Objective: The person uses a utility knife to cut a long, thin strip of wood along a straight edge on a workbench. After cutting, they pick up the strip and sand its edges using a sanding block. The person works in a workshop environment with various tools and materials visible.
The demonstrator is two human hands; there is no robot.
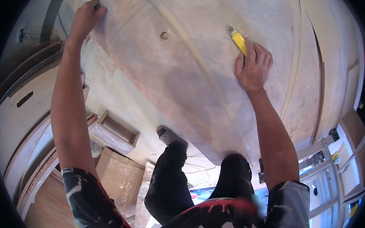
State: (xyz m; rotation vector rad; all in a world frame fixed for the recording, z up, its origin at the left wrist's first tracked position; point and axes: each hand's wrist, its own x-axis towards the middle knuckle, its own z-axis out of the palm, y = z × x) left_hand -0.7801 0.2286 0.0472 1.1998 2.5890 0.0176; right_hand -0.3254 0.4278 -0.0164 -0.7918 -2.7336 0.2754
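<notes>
My right hand (254, 67) is closed around a yellow utility knife (238, 42), with its metal end pointing up and away over a large pale wooden board (183, 89). My left hand (88, 20) is at the board's far left edge, fingers curled in and thumb pressed against them; whatever they grip, if anything, is hidden. A narrow pale strip (186, 40) runs lengthwise along the board between my hands. Left of this strip, a round brown knot (164, 35) marks the surface.
Below the board's left edge, an open wooden box (117, 129) and a cardboard carton (119, 172) sit on the floor. Several panels (28, 147) lean at the left. A metal ladder (329, 183) stands at lower right. My feet and legs are close to the board's near edge.
</notes>
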